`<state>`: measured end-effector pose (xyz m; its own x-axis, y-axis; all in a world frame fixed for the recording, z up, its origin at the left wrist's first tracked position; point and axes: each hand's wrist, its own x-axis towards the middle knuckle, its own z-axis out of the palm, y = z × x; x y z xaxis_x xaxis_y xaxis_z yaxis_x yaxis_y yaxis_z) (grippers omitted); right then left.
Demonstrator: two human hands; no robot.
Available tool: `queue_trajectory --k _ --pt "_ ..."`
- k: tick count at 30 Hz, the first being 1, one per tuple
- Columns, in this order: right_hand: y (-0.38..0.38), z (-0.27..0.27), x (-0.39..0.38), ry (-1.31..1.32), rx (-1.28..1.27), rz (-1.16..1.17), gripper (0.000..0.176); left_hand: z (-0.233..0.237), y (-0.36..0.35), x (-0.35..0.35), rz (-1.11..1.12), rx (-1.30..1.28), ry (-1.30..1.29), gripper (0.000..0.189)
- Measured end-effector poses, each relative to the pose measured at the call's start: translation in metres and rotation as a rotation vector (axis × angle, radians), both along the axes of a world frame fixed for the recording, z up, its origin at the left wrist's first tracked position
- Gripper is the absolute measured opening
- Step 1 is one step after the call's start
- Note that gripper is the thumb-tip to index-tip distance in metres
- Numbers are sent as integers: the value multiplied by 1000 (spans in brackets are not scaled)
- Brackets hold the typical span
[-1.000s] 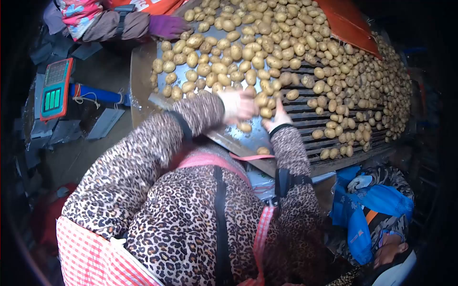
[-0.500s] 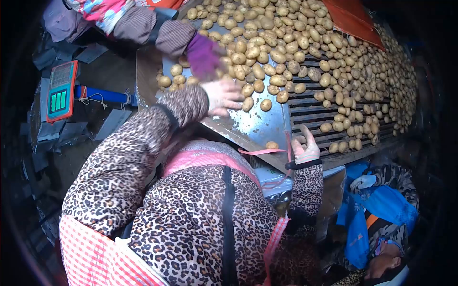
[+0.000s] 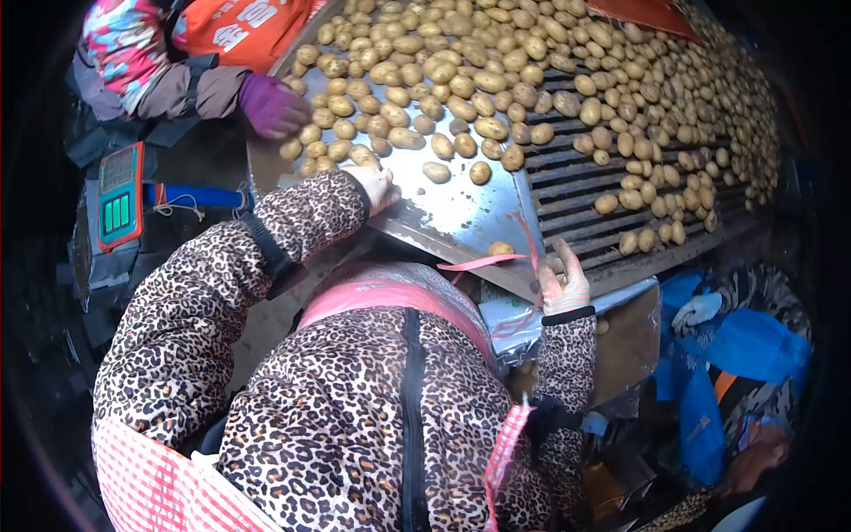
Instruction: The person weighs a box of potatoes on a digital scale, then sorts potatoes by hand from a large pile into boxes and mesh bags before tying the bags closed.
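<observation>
Many potatoes (image 3: 461,84) lie over a metal sheet (image 3: 456,208) and the slatted grate (image 3: 576,199) beside it. My left hand (image 3: 378,186) is low over the sheet's near-left edge, close beside a potato (image 3: 363,157); its fingers are loosely bent and partly blurred, with no potato seen in them. At the grate's near edge, my right hand (image 3: 565,282) has its index finger stretched out and the others partly curled, holding nothing visible. A pink ribbon (image 3: 483,262) and a single potato (image 3: 501,249) lie just left of it.
At upper left, another person's purple-gloved hand (image 3: 273,106) is beside the potatoes. A digital scale display (image 3: 121,197) stands at left on a blue post (image 3: 197,197). Another person in blue sleeves (image 3: 753,346) is at lower right. An orange sheet (image 3: 643,16) hangs at the back.
My left hand has drawn back left and down from the potatoes. The purple-gloved hand has moved away to the left. My right hand stays nearly in place; the view has shifted slightly.
</observation>
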<state>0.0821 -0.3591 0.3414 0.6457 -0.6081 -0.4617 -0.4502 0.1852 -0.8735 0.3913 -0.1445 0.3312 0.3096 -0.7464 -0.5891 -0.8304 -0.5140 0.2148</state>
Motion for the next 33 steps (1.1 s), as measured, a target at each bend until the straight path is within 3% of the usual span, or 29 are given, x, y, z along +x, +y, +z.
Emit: queue_trajectory --k 3,5,7,9,10,15,17,21,23,24,27,29,31,33 --pt "-2 5 -20 -68 6 -91 51 1 -26 -24 13 108 -127 44" --pt "-5 -5 -43 -50 -46 -127 52 1 -34 -51 28 198 -26 47" --pt "-4 -18 -67 -34 -90 -170 52 -18 -44 -72 82 208 -94 50" --pt "-2 -31 -92 -9 -137 -220 53 -35 -54 -79 159 196 -156 53" --pt "1 -39 -102 -22 -101 -260 53 -79 -42 -72 205 151 -207 55" --pt "5 -58 -126 -86 -193 -294 52 -91 -130 -148 297 -78 3 57" --pt "5 -53 -130 -123 -161 -297 51 -97 -159 -180 338 -171 107 57" --pt "-1 -58 -137 -118 -223 -330 50 -109 -249 -168 781 -525 1016 43" --pt "-1 -56 -142 -111 -207 -333 49 -90 -234 -132 631 -709 1270 34" --pt "-1 -61 -145 -106 -228 -344 49 -77 -215 -111 525 -749 1256 34" --pt "3 -54 -142 -56 -233 -369 48 -48 -154 -83 -21 -667 797 32" --pt "3 -47 -139 12 -238 -338 48 -47 -147 -101 -336 -607 656 31" --pt "2 -43 -131 26 -253 -291 49 -57 -169 -121 -459 -619 675 31" --pt "3 -32 -119 -12 -227 -296 43 -72 -206 -127 -367 -662 761 31"
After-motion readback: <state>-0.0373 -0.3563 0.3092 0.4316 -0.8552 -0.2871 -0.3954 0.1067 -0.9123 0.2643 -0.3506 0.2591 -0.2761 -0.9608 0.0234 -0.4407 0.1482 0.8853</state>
